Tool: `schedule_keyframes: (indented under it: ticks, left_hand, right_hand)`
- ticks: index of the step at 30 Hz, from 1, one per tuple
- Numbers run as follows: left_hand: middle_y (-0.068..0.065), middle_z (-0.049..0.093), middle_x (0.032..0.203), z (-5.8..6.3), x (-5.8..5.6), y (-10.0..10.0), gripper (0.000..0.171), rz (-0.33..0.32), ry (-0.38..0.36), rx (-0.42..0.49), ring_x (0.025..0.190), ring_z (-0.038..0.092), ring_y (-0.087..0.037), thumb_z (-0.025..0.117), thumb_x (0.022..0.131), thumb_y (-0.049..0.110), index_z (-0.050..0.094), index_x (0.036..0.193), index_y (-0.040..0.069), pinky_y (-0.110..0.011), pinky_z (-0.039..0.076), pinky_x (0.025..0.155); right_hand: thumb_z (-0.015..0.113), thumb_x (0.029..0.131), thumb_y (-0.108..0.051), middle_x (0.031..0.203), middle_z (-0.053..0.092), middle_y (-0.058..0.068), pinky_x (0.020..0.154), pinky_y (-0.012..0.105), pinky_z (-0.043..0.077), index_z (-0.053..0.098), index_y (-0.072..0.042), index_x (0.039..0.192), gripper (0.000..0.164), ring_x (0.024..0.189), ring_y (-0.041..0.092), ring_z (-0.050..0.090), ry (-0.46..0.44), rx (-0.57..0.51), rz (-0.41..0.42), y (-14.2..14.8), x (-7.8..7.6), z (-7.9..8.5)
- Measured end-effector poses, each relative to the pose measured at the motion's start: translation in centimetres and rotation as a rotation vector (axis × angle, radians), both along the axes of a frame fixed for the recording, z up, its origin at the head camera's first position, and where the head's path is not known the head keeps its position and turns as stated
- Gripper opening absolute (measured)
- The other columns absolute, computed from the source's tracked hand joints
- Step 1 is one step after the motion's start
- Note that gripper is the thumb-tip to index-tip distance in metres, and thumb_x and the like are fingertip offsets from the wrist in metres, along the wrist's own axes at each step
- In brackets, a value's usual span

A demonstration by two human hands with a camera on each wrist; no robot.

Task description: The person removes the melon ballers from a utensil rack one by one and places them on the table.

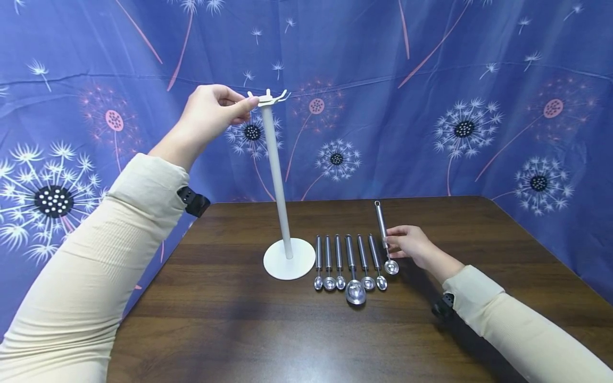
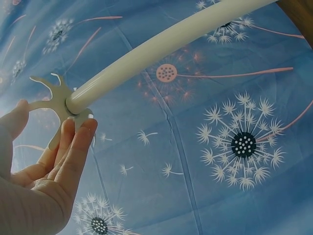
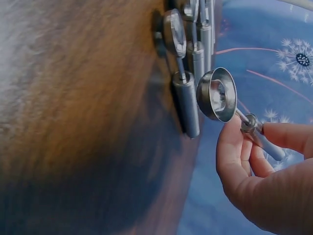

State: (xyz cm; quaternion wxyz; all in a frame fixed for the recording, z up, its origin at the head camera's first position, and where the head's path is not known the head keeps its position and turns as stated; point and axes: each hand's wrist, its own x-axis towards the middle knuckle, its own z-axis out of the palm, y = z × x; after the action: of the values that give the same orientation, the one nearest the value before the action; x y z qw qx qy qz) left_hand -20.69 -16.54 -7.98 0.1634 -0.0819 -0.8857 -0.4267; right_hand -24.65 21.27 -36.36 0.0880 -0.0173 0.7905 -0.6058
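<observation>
My left hand (image 1: 215, 109) pinches the hooked top (image 1: 268, 99) of a white utensil stand, thumb and fingers at its curved prongs (image 2: 55, 95). A slim pole (image 1: 278, 181) runs down from there to a round base (image 1: 282, 268) on the table. Over at the right, my right hand (image 1: 409, 244) grips a steel measuring spoon (image 1: 391, 267) around the neck and lower handle. Its deep round bowl (image 3: 220, 95) faces the wrist camera, clear of the tabletop there. Several more steel spoons (image 1: 338, 255) lie in a row between the stand and this hand, bowls toward me.
A larger scoop (image 1: 355, 292) in the row reaches closest to the front. The dark wooden table (image 1: 268, 330) ends at a blue dandelion-print cloth (image 1: 383, 133) hanging behind. Black wrist cameras (image 1: 193, 201) sit on both sleeves.
</observation>
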Motion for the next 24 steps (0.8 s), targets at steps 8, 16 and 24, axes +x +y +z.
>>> schedule_keyframes:
  ticks: [8,16,24]
  left_hand:
    - [0.013,0.069,0.078,-0.1,0.0,-0.1,0.044,0.000,0.000,0.021,0.079,0.063,-0.001,0.070,0.086,0.047,0.066,0.110,0.011,-0.024,0.048,0.082]
    - [0.011,0.070,0.082,-0.2,0.1,0.1,0.044,0.001,-0.010,0.037,0.083,0.064,-0.003,0.070,0.086,0.046,0.066,0.111,0.010,-0.029,0.050,0.092]
    - [0.012,0.069,0.079,-0.2,0.2,0.2,0.044,-0.002,-0.009,0.052,0.082,0.065,-0.003,0.071,0.086,0.045,0.066,0.111,0.009,-0.030,0.050,0.095]
  right_hand:
    - [0.053,0.095,-0.001,0.084,0.062,0.004,0.070,0.025,0.061,0.040,0.021,0.129,0.043,0.071,0.008,0.062,-0.085,-0.010,0.049,0.9,-0.1,-1.7]
    - [0.054,0.094,-0.001,0.082,0.060,0.003,0.070,0.026,0.062,0.043,0.021,0.123,0.038,0.066,0.007,0.060,-0.143,0.021,0.062,1.5,0.0,-2.4]
    - [0.053,0.093,0.001,0.084,0.057,0.006,0.068,0.025,0.061,0.046,0.023,0.119,0.034,0.067,0.009,0.059,-0.177,0.055,0.071,1.6,0.1,-3.0]
